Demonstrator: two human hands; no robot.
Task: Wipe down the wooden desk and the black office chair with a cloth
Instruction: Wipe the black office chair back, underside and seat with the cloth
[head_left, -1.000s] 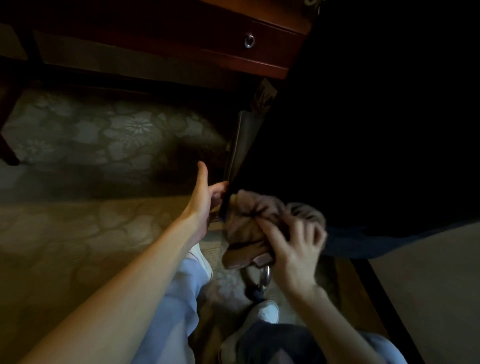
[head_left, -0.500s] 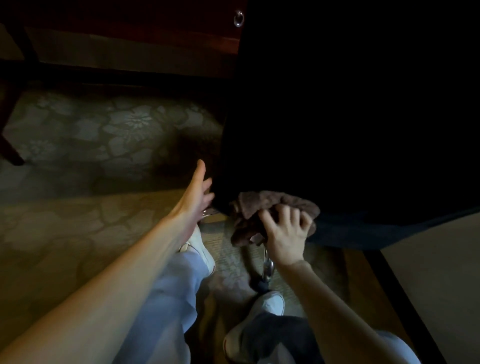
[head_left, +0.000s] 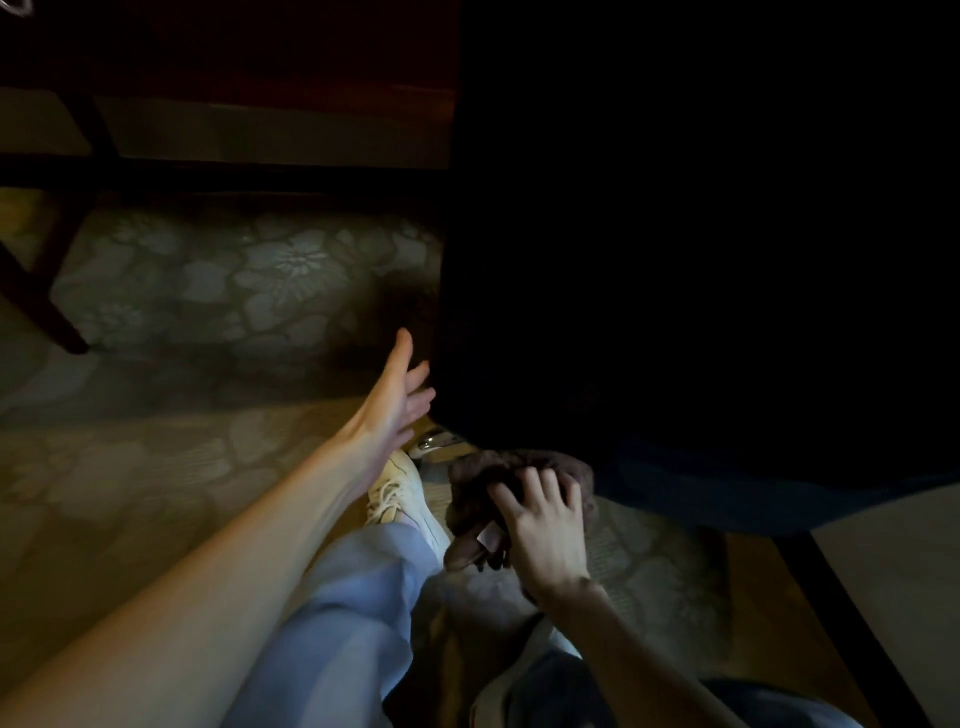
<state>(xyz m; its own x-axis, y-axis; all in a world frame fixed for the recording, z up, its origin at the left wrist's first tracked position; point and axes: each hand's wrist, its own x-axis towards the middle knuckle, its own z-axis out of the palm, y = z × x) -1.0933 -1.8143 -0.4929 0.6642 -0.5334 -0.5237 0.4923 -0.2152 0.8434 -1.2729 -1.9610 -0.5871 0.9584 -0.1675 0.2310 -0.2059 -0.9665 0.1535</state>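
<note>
The black office chair (head_left: 675, 234) fills the upper right as a large dark mass. A brown cloth (head_left: 480, 478) is bunched against the chair's lower edge. My right hand (head_left: 545, 525) grips that cloth from below, fingers curled over it. My left hand (head_left: 402, 400) reaches out beside the chair's left edge with fingers straight; whether it touches the chair I cannot tell. The wooden desk (head_left: 260, 57) runs dark along the top left.
Patterned floral carpet (head_left: 234, 280) covers the floor. A dark wooden leg (head_left: 41, 306) slants at the far left. A shiny metal chair-base part (head_left: 434, 441) shows under the chair. My white shoe (head_left: 400, 499) and light blue trouser legs sit below the hands.
The view has tilted down, so the desk drawer and its ring pull left the frame. My right hand with the cloth has slid lower along the chair's edge. My left hand stays open beside the chair.
</note>
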